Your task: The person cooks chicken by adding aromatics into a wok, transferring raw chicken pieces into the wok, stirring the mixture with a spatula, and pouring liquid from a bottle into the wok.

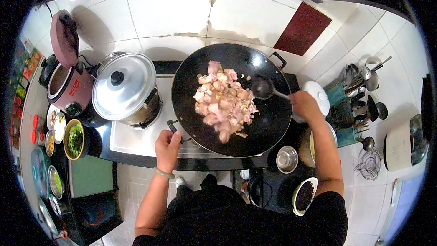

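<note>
A large black wok (pixel 273 127) sits on the stove, with a heap of pale, raw-looking meat chunks (pixel 225 95) in its middle. My right hand (pixel 306 105) is closed around the handle of a ladle (pixel 262 86), whose dark bowl rests inside the wok at the right side of the meat. At the wok's near left rim, my left hand (pixel 167 148) is closed on the wok's side handle (pixel 172 126), thumb uppermost. A bracelet circles that wrist.
Left of the wok stands a lidded steel pot (pixel 125 86); beyond it is an open pink rice cooker (pixel 75 89). Chopped greens fill a bowl (pixel 75 140). On the right are a steel bowl (pixel 287 159), a white lidded pot (pixel 316 95) and hanging utensils (pixel 364 75).
</note>
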A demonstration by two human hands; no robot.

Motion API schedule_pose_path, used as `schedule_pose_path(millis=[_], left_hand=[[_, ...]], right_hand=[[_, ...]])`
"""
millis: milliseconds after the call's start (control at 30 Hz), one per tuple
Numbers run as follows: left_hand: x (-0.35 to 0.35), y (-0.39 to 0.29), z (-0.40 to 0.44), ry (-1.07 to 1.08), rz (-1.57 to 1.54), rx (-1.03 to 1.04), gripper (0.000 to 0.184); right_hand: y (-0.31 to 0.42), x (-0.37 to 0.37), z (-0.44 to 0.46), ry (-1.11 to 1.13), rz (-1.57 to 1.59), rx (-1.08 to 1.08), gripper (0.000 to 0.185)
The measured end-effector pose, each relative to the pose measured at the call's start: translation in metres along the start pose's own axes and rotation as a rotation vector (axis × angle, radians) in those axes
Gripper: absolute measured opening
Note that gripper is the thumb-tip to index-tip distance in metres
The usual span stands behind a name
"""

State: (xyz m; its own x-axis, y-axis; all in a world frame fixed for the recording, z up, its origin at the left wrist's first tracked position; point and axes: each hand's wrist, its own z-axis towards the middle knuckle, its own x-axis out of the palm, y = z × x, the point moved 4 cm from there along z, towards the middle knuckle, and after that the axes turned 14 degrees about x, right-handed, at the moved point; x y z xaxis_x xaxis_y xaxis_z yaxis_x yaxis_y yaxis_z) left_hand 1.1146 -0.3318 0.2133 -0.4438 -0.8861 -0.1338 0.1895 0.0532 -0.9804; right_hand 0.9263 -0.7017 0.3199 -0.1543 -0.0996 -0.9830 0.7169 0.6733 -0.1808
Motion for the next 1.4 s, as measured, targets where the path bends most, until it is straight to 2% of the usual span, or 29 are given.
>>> schedule_pose_path(millis=[67, 133, 267, 333, 367, 400, 500, 567, 600, 633, 700, 733, 800, 900, 967, 1000, 1067, 1133, 1167, 1200, 1233, 1267, 1300, 1333, 1367, 1400], left_hand=[[-0.001, 0.005, -0.001, -0.009, 0.023, 0.009, 0.023], [-0.003, 0.014, -0.006, -0.030, 0.130, 0.040, 0.024], [0.002, 0.002, -0.028, -0.082, 0.068, 0.033, 0.020], [0.001, -0.001, -0.039, -0.104, 0.088, -0.019, 0.017], [-0.001, 0.000, -0.045, -0.115, 0.103, -0.033, 0.017], [-0.003, 0.000, -0.051, -0.126, 0.037, -0.051, 0.015], [-0.010, 0.014, -0.070, -0.148, -0.016, -0.058, 0.013], [-0.023, 0.016, -0.084, -0.128, 0.051, -0.054, 0.011], [-0.033, 0.026, -0.094, -0.157, 0.042, -0.106, 0.012], [-0.044, 0.031, -0.104, -0.162, 0.092, -0.120, 0.013], [-0.076, 0.053, -0.134, -0.180, 0.201, -0.117, 0.015], [-0.087, 0.065, -0.154, -0.178, 0.262, -0.101, 0.015], [-0.117, 0.074, -0.195, -0.207, 0.294, -0.209, 0.020], [-0.166, 0.125, -0.280, -0.201, 0.413, -0.336, 0.030], [-0.201, 0.146, -0.338, -0.175, 0.398, -0.409, 0.038], [-0.216, 0.159, -0.370, -0.166, 0.343, -0.517, 0.041], [-0.248, 0.216, -0.444, -0.125, 0.445, -0.493, 0.047], [-0.274, 0.221, -0.494, -0.026, 0.401, -0.586, 0.049], [-0.283, 0.239, -0.523, -0.043, 0.392, -0.590, 0.049], [-0.283, 0.273, -0.558, 0.020, 0.202, -0.679, 0.050], [-0.281, 0.292, -0.587, 0.084, 0.014, -0.760, 0.051], [-0.285, 0.282, -0.604, 0.014, -0.091, -0.650, 0.051], [-0.291, 0.261, -0.622, -0.034, -0.128, -0.697, 0.049], [-0.297, 0.245, -0.628, -0.010, -0.016, -0.477, 0.045], [-0.303, 0.228, -0.635, -0.003, 0.114, -0.262, 0.041], [-0.308, 0.216, -0.638, -0.026, 0.130, -0.205, 0.041]], right_hand=[[-0.043, 0.042, 0.048, -0.010, 0.018, -0.057, 0.015], [-0.038, 0.056, 0.079, -0.025, 0.127, -0.021, 0.012], [0.015, 0.078, 0.156, 0.183, 0.107, -0.092, 0.017], [0.065, 0.055, 0.162, 0.207, 0.069, -0.102, 0.016], [0.084, 0.049, 0.165, 0.027, 0.054, -0.220, 0.018], [0.105, 0.035, 0.156, -0.156, 0.042, -0.335, 0.021], [0.148, -0.023, 0.087, -0.081, 0.022, -0.395, 0.022], [0.156, 0.002, 0.065, -0.082, -0.209, -0.498, 0.024], [0.154, 0.004, 0.039, -0.153, -0.091, -0.515, 0.023], [0.144, 0.013, 0.021, -0.199, 0.063, -0.495, 0.028], [0.134, 0.002, -0.023, -0.123, -0.090, -0.335, 0.047], [0.115, 0.023, -0.027, -0.081, -0.168, -0.277, 0.049], [0.099, 0.046, -0.046, -0.140, -0.104, -0.185, 0.046], [0.105, 0.066, -0.072, -0.152, 0.057, -0.245, 0.044], [0.135, 0.039, -0.110, -0.428, 0.103, -0.296, 0.040], [0.160, 0.022, -0.131, -0.522, 0.188, -0.374, 0.029], [0.226, -0.002, -0.182, -0.323, 0.682, -0.464, 0.032], [0.301, 0.003, -0.244, -0.142, 0.789, -0.681, 0.031], [0.332, 0.036, -0.259, 0.013, 0.820, -0.726, 0.032], [0.363, 0.085, -0.271, 0.173, 0.849, -0.768, 0.032], [0.383, 0.151, -0.280, 0.375, 0.769, -0.667, 0.035], [0.406, 0.197, -0.303, 0.376, 0.593, -0.779, 0.037], [0.417, 0.267, -0.319, 0.739, 0.563, -0.558, 0.042], [0.434, 0.268, -0.356, 0.997, 0.131, -0.515, 0.051], [0.438, 0.328, -0.375, 0.702, 0.066, -0.816, 0.055], [0.431, 0.313, -0.400, 1.184, 0.348, -0.574, 0.054]])
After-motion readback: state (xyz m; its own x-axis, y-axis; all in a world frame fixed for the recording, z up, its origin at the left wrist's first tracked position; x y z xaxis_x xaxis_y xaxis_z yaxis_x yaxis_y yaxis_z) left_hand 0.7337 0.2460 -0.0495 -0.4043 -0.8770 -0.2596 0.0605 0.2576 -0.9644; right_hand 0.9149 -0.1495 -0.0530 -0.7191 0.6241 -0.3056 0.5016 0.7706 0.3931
